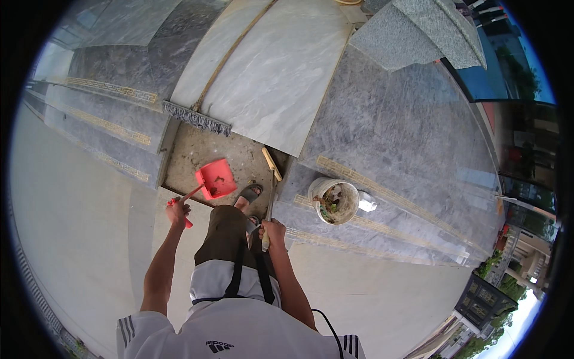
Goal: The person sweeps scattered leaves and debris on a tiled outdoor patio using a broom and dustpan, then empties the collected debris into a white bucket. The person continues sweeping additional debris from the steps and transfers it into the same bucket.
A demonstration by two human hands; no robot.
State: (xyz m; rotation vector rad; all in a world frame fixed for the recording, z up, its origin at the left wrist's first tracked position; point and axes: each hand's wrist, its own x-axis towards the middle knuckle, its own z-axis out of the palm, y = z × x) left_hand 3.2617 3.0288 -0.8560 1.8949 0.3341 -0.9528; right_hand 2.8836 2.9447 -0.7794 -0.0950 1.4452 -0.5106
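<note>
My left hand (177,210) is closed round the handle of a red dustpan (219,186). The pan lies over the recessed dirty floor patch, with some dark debris in it. In my right hand (273,233) is the handle of a tool with a narrow yellow head (272,164), which reaches the right side of that patch; I cannot make out its exact kind. My sandalled foot (251,192) stands between the two tools. To the right, a white bucket (314,190) holds leaves and other rubbish.
A grey fringed mop (197,118) lies along the far edge of the recess, its long pole crossing a pale marble slab (287,72). Grey tiles with patterned yellow strips (382,190) spread rightward. A grey stone block (418,33) stands at the far right. A white object (367,201) sits beside the bucket.
</note>
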